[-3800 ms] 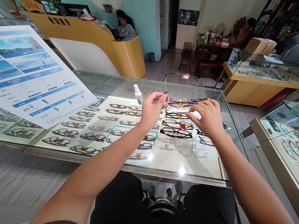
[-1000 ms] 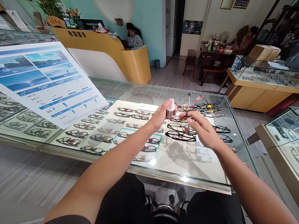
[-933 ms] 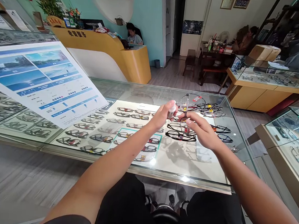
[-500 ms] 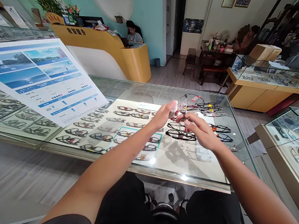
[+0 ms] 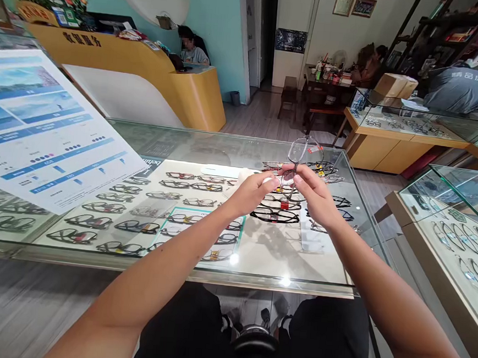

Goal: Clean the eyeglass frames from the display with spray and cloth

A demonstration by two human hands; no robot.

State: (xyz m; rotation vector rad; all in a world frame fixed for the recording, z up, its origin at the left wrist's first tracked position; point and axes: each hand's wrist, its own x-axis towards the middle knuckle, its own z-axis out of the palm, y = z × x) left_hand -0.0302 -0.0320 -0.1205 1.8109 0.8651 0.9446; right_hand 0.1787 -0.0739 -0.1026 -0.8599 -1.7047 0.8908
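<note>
In the head view, your right grip (image 5: 317, 195) is drawn together, thumb and fingers pinching the eyeglasses (image 5: 297, 155). They stand on end, one lens above your fingertips and the other between your two grips; a red label (image 5: 314, 149) shows above your right grip. Your left grip (image 5: 251, 194) has its fingers curled in at the lower lens; you cannot tell whether it has hold of them. A white object (image 5: 245, 174), partly hidden, is just behind your left grip. Below both is the glass-topped table (image 5: 318, 271), with a dark frame (image 5: 275, 215) under your fingers, and a printed sheet (image 5: 56, 137) is well to the left of your left grip.
</note>
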